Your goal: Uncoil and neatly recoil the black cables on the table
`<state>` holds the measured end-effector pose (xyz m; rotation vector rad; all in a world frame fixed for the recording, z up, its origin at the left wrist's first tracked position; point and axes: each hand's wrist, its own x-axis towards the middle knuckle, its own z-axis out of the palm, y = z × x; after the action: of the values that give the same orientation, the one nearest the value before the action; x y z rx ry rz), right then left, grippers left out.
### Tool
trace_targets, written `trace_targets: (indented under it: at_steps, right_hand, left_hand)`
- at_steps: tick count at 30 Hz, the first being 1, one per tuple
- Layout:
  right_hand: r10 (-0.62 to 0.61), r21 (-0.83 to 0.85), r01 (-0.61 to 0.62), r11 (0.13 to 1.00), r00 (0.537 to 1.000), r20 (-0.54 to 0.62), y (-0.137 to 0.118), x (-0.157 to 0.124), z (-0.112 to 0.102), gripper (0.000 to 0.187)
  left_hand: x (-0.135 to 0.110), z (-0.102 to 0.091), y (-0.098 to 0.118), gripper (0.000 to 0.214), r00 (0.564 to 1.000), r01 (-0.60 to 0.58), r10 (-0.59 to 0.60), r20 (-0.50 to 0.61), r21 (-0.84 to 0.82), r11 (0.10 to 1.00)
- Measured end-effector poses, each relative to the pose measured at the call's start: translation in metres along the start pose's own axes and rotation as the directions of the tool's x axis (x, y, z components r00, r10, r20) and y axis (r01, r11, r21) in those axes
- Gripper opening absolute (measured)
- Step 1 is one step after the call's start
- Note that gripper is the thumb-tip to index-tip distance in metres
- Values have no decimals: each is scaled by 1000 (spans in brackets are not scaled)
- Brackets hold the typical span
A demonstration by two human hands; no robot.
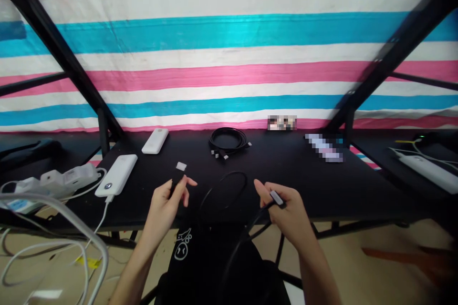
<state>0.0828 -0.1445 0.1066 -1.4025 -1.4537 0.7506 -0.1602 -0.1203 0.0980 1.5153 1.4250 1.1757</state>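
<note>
My left hand (171,199) is closed around the black plug of a cable, and its flat silver metal end (181,166) points up and away from me. My right hand (284,202) grips the other plug, whose silver tip (276,197) lies above the curled fingers. Between my hands, the black cable (246,181) makes a loose loop over the table's near part. More of it hangs from my right hand toward my lap. Beyond my hands, a coiled black cable (228,129) lies on the table with several silver plugs at its front.
Two white power banks (155,141) lie on the black table (193,140) at left, the nearer with a white cable plugged in. A white power strip (77,178) with chargers stands at far left. Black slanted frame bars (77,74) flank the striped sheet (229,31).
</note>
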Motion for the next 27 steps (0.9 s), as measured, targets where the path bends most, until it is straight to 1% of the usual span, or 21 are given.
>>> trace_targets:
  at_steps: [3,6,8,11,13,15,17,20,21,22,24,26,27]
  right_hand:
    - [35,37,-35,999,999,-2,-10,0,3,44]
    - [53,69,-51,996,998,-28,-18,2,8,45]
    - [85,96,-80,992,995,-44,-17,4,10,45]
    - [165,168,-154,974,985,-56,-6,10,13,44]
    - [223,224,-210,952,974,-36,5,15,16,43]
    - [257,245,-247,938,966,-7,15,20,21,41]
    - [253,194,-248,949,968,1,20,22,22,36]
    - [188,62,-188,980,982,16,18,23,16,25]
    - [174,35,-176,984,984,42,15,22,12,24]
    - [170,25,-172,985,983,73,13,21,9,26]
    - [181,39,-187,982,976,121,8,18,5,29]
    - [187,77,-195,978,977,107,4,16,6,31]
    - [187,100,-195,976,978,89,2,15,9,32]
  left_hand:
    - [1,8,-6,40,991,96,-90,96,-59,994]
    - [7,19,-17,41,969,205,-184,168,-119,972]
    - [12,21,-27,45,951,264,-231,206,-149,953]
    - [16,19,-36,45,898,380,-299,323,-226,897]
    - [14,17,-37,42,856,446,-313,412,-281,850]
    - [11,17,-34,41,817,499,-311,485,-325,804]
    - [6,17,-29,42,780,542,-299,550,-355,761]
    - [0,16,-21,47,737,581,-270,619,-379,720]
    - [-1,14,-19,48,736,583,-260,625,-391,712]
    - [-2,13,-17,50,745,575,-243,621,-414,706]
    - [-3,11,-13,53,793,513,-187,579,-470,718]
    - [-4,11,-8,54,840,409,-114,530,-482,775]
    - [-4,12,-4,53,849,360,-81,522,-459,813]
